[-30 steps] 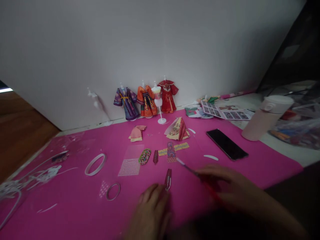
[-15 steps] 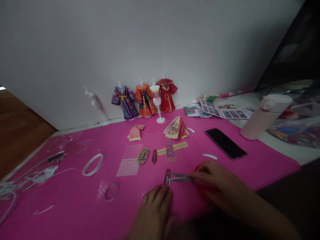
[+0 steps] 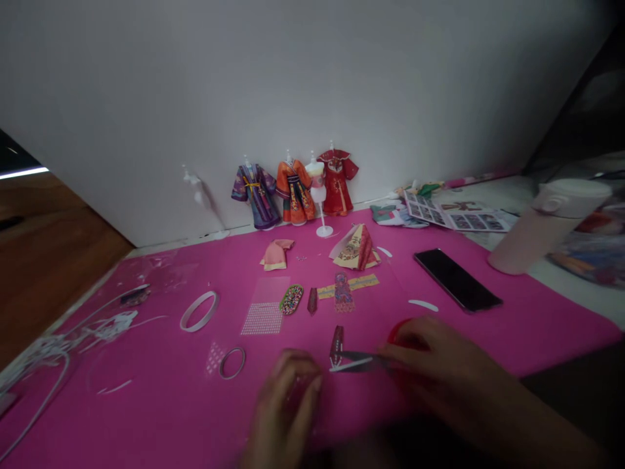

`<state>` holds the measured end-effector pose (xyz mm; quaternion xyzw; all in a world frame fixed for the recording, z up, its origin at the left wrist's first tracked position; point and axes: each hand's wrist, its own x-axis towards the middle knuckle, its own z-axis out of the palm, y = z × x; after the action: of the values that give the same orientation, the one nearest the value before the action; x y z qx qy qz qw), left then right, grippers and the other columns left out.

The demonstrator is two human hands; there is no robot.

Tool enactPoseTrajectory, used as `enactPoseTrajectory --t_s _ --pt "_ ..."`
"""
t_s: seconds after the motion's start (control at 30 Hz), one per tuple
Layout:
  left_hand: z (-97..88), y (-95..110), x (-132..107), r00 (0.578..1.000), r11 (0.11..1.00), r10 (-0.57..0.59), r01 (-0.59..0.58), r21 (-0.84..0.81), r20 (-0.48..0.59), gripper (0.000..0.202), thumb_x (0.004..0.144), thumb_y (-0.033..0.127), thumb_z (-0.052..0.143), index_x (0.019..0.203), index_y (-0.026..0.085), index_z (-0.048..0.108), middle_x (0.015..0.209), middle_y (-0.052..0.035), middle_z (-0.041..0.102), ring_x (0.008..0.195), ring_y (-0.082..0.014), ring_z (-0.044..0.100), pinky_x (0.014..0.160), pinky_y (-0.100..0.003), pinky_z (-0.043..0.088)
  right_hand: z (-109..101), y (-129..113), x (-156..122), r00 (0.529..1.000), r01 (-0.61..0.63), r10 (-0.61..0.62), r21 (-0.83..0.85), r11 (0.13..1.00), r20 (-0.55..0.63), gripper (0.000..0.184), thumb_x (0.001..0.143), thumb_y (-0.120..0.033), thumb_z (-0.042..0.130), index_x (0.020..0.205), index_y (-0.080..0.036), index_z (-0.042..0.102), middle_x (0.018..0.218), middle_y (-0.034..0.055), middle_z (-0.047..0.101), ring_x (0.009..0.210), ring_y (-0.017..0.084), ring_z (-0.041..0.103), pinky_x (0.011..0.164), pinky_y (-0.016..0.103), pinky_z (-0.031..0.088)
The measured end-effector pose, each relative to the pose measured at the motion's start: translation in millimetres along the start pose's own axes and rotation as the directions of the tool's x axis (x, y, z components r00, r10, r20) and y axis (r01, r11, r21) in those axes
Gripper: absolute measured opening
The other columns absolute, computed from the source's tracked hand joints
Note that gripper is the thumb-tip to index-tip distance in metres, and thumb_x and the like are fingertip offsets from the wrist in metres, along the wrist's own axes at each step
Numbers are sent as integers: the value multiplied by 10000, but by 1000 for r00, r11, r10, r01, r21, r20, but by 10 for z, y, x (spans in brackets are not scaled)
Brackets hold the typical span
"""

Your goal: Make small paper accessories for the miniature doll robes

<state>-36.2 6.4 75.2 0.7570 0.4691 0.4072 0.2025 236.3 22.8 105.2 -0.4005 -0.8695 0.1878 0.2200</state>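
Observation:
My right hand (image 3: 434, 355) is closed around the red handles of a pair of scissors (image 3: 354, 361). The blades point left and sit slightly apart at the lower end of a small maroon patterned strip (image 3: 336, 342). A thin white sliver shows along the lower blade. To the left, my left hand (image 3: 288, 404) hovers over the pink surface, blurred, its fingers curled toward the thumb. Something dark reddish shows between them, too smeared to name. Beyond the strip lie a maroon tie-shaped piece (image 3: 312, 302) and a patterned cloth panel (image 3: 344, 293) crossed by a yellow band.
On the pink mat (image 3: 170, 417) lie tape rolls (image 3: 199, 311), a bead sheet (image 3: 262, 319), an oval bead dish (image 3: 291, 299), a phone (image 3: 456, 280) and a white cord (image 3: 53, 358). Doll dresses (image 3: 295, 192) stand along the wall. A bottle (image 3: 547, 225) stands right.
My left hand has lifted off the maroon strip and drawn back left, fingers curling. The scissors' tips now sit at the strip's lower end. The whole view has shifted a little.

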Motion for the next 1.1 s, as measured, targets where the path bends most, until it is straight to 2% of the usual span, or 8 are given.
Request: enactPoseTrajectory --t_s 0.03,0.1,0.17,0.27,0.4,0.6,0.87,1.1 --pt "-56 16 17 998 999 -35 33 -36 -53 133 952 140 520 905 260 554 888 18 592 842 -133 605 739 -217 501 -13 -32 0 1000 2 -2 -5 1000 3 414 967 -116 460 1302 -351 526 1046 49 563 909 205 553 737 351 476" --pt "-168 72 52 996 997 -46 41 -58 -83 140 945 142 541 889 270 551 904 27 570 866 -128 586 749 -207 480 -30 -88 0 1000 1 -1 -3 1000 13 400 962 -101 466 1269 -348 542 1047 46 562 910 204 553 737 351 469" --pt "-266 159 91 999 999 -20 18 -43 -43 140 941 145 553 907 280 561 954 25 563 926 -130 582 773 -206 471 -33 -132 -1 999 -8 8 1 1000 33 385 959 -94 475 1236 -350 553 1038 38 562 896 199 551 727 346 460" --pt "-339 297 155 997 999 25 -28 25 79 155 943 144 551 959 294 586 986 20 548 937 -128 586 757 -208 469 -18 -174 -3 998 -19 19 -8 1000 54 404 955 -70 468 1229 -355 550 1012 25 566 862 192 542 718 343 439" --pt "-298 360 212 982 984 82 -107 143 170 175 943 140 561 992 305 595 994 17 534 926 -136 569 780 -244 457 -1 -211 -3 998 0 2 -31 1000 66 471 930 -49 507 1287 -356 516 1016 18 575 864 196 528 730 347 415" --pt "-230 333 241 962 959 75 -142 246 261 168 942 120 550 936 285 584 991 4 540 915 -171 541 763 -302 437 -13 -269 5 1000 24 -23 -18 1000 15 382 913 -35 508 1186 -294 571 1008 18 596 874 194 528 749 348 398" --pt "-233 356 270 953 945 67 -156 287 297 174 950 122 522 910 271 602 1011 -13 570 916 -193 551 771 -328 430 -3 -276 -21 999 -14 14 -7 1000 41 537 889 4 525 1270 -374 540 1019 -8 592 879 187 524 757 340 401" --pt "-252 329 285 921 948 50 -166 273 387 233 992 172 425 912 251 629 1032 -46 611 943 -223 554 795 -353 442 -24 -319 6 998 -24 23 3 1000 54 518 876 20 533 1244 -345 552 1043 8 595 907 205 532 786 356 412"
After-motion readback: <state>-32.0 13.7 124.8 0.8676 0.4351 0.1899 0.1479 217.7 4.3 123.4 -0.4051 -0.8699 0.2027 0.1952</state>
